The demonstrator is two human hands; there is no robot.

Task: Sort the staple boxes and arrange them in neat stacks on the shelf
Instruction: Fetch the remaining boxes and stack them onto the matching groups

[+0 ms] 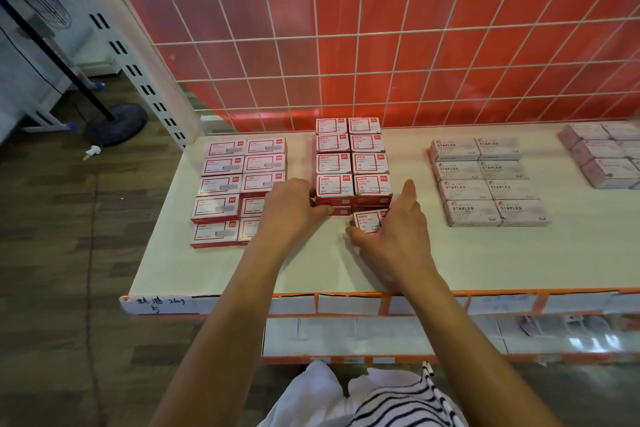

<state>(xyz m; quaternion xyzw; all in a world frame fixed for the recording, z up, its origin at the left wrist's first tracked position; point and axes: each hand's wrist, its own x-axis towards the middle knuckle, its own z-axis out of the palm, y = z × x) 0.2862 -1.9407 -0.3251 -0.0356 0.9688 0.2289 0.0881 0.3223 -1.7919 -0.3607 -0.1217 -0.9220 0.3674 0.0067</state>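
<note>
– Looking down from the head view, what does each hand have?
– The right hand [398,232] holds a loose box [367,218], red and white and slightly tilted. Its thumb curls at the near-left corner and its fingers lie along the right side, with the index finger pointing away from the person. The box sits on the shelf [485,260] just in front of the middle block [349,156].
– And the left hand?
– The left hand [294,208] is just left of the right one. Its fingers are curled against the left side of the front stack [334,189] of that same block, and its thumb presses the near face low down. The two thumbs are near each other but apart.
– How is that block built?
– Two columns of red-and-white boxes run away from the hands toward the wire grid [381,45]. The front stacks are at least two boxes high.
– What lies to either side?
– Left of the left hand is a left block [225,180] of wider red-and-white boxes in two columns. The left wrist covers part of its near-right corner. Right of the right hand, well apart, the STAPLES boxes [485,180] stand in two columns of four. Farther right are more pale boxes [602,156], their print too blurred to read.
– Below the forearms?
– The shelf's front edge, orange-trimmed with white labels, and a striped cloth [398,402].
</note>
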